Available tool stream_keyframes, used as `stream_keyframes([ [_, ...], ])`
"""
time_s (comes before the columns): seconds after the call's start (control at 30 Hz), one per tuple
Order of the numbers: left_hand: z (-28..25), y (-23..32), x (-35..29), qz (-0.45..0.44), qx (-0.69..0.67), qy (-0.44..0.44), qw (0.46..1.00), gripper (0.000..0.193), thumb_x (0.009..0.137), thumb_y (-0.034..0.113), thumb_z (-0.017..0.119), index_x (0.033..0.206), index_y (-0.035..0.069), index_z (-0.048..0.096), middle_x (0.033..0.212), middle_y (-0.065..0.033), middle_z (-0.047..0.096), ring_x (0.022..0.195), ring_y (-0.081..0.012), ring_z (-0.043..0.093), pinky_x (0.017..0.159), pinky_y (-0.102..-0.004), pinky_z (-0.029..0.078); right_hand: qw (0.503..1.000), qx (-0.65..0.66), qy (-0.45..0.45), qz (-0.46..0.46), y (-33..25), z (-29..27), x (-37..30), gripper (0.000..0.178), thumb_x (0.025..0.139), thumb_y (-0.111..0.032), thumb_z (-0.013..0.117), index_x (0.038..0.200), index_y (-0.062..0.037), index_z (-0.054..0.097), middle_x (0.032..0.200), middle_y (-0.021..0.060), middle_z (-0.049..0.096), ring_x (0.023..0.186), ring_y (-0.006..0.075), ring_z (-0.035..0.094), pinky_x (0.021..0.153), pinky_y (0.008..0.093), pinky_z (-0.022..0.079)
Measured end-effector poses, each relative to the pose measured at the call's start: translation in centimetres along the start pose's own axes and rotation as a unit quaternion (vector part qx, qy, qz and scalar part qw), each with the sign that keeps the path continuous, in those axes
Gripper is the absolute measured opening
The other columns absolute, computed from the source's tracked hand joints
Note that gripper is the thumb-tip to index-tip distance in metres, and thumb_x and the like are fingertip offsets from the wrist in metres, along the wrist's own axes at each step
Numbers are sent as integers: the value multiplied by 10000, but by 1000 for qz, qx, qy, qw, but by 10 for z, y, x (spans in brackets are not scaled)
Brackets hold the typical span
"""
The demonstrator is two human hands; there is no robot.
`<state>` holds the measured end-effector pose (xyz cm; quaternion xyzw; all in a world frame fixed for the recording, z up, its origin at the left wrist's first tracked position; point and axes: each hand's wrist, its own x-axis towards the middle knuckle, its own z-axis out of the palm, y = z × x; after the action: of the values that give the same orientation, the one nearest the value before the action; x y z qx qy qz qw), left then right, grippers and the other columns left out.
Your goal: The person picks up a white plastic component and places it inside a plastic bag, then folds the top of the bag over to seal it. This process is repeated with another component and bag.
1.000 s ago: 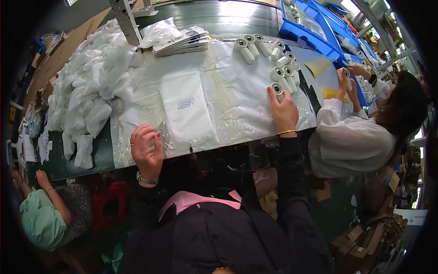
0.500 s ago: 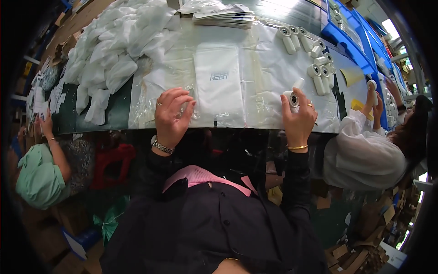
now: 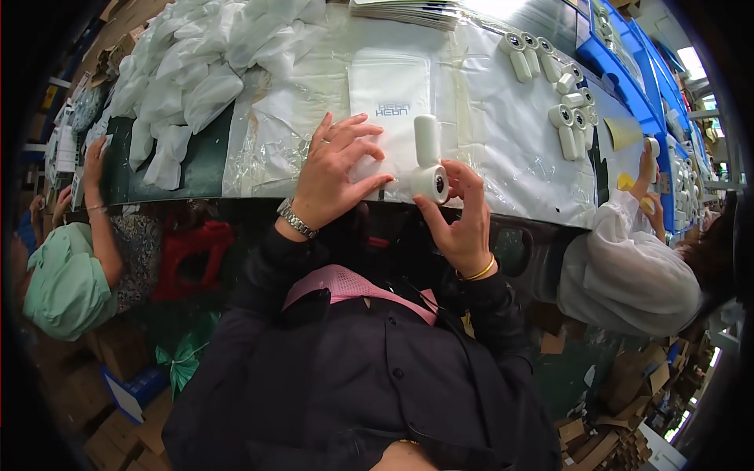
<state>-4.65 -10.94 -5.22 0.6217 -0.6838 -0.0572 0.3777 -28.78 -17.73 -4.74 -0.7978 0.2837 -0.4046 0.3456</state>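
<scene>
A white handheld device [image 3: 426, 141], shaped like a small hair dryer with a round head and a stubby handle, is gripped at its head by my right hand [image 3: 465, 224]. Thumb and fingers pinch the head near the table's front edge, and the handle points away from me. Just left of it, my left hand [image 3: 336, 171] is open, palm down, with fingers spread over the near end of a stack of white pouches [image 3: 390, 78]. Dark printing shows on the top pouch. My left fingertips are at the pouch; whether they press on it I cannot tell.
More white devices [image 3: 565, 129] lie at the right. A heap of filled white pouches [image 3: 188, 71] covers the far left, and flat printed sheets [image 3: 404, 9] are stacked at the back. Blue bins [image 3: 620, 55] stand far right. Co-workers sit at both sides.
My right hand has brought the device from the right to beside the pouch stack. My left hand has moved right, over the pouches. The view has shifted slightly.
</scene>
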Motion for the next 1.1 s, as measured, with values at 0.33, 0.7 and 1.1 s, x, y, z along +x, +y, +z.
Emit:
stream_keyframes([
  [0.33,1,1,2,-17,1,-6,1000,123,917,249,849,950,156,775,1393,-7,712,1492,-298,537,1327,-619,186,998,-24,-51,-6,10,0,-7,631,883,-79,908,1386,9,538,1283,168,707,1054,251,739,903,353,583],
  [0.7,9,-3,3,-66,-5,25,998,105,972,215,799,954,118,764,1265,-1,756,1440,-275,585,1312,-592,220,991,-8,-114,-75,13,-15,1,630,835,-91,915,1340,-29,544,1260,193,736,1081,314,732,954,398,554],
  [1.1,9,2,2,-31,-63,88,994,122,972,199,813,988,96,749,1188,-43,761,1365,-311,628,1253,-554,338,974,-107,-154,-125,-5,-19,20,643,779,-206,964,1299,-68,612,1198,109,798,980,310,743,911,398,526],
])
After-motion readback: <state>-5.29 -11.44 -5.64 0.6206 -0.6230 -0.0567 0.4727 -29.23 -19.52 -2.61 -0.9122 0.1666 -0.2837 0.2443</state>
